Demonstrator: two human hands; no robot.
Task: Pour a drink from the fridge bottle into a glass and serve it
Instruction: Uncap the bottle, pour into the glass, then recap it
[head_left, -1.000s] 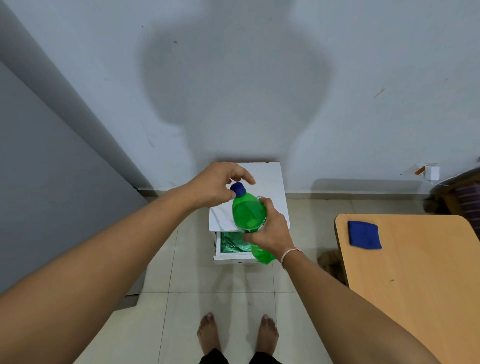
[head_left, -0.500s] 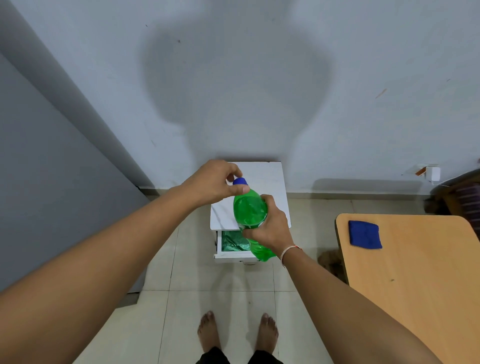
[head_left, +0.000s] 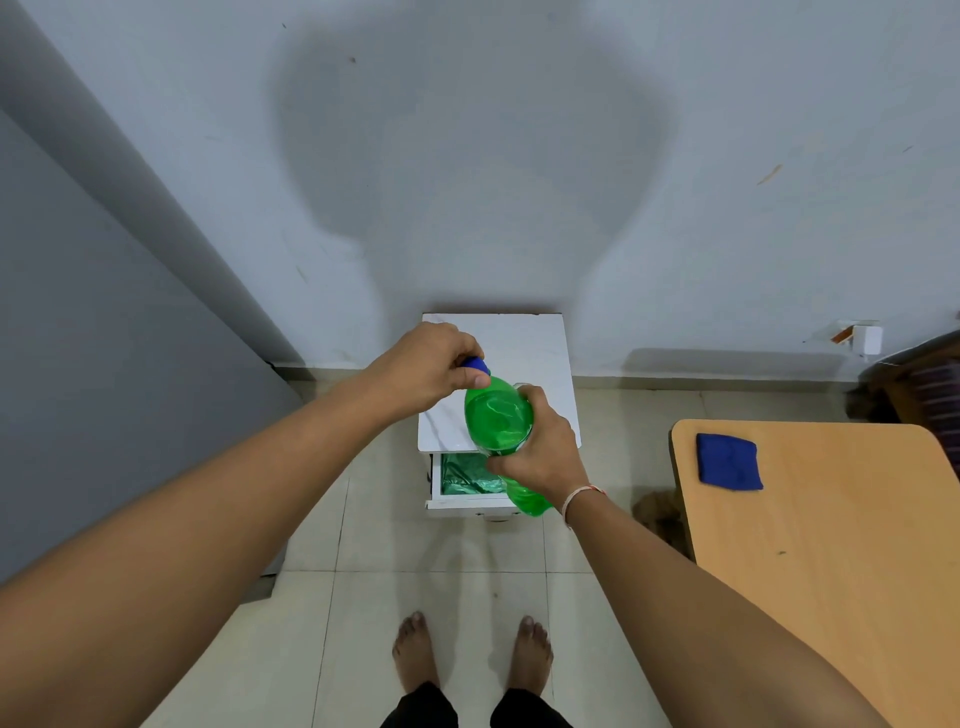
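Note:
A green plastic bottle (head_left: 497, 418) with a blue cap (head_left: 477, 365) is held in the air in front of me, tilted with its neck toward the upper left. My right hand (head_left: 540, 457) is wrapped around the bottle's middle. My left hand (head_left: 434, 364) comes from the left, and its thumb and fingers are closed around the blue cap. The bottle's lower end shows below my right hand. No glass is in view.
A small white cabinet (head_left: 540, 348) stands against the wall below the bottle, its drawer (head_left: 457, 480) open with green material inside. A wooden table (head_left: 831, 545) at right carries a blue cloth (head_left: 728, 461). A grey panel (head_left: 104, 338) fills the left. My bare feet stand on tiled floor.
My left hand went from hovering over the cap with loose fingers to gripping it. The bottle tilted slightly more, its neck moving toward the upper left.

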